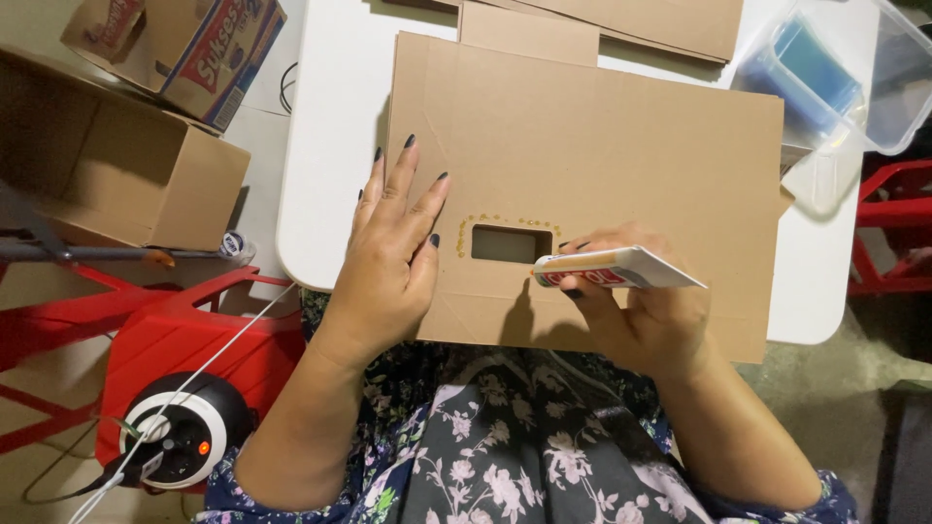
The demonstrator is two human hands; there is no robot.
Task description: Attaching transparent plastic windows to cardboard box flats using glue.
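A flat brown cardboard sheet lies on the white table, its near edge over my lap. A small rectangular window is cut in it, with yellowish glue dots along its left and top sides. My left hand presses flat on the cardboard just left of the window, fingers spread. My right hand grips a white glue tube lying sideways, its tip at the window's right edge.
More cardboard pieces lie at the table's far side beside a clear plastic tub with a blue item. Open cardboard boxes stand on the floor at left, above a red stool and a black-and-white cord reel. A red frame stands at right.
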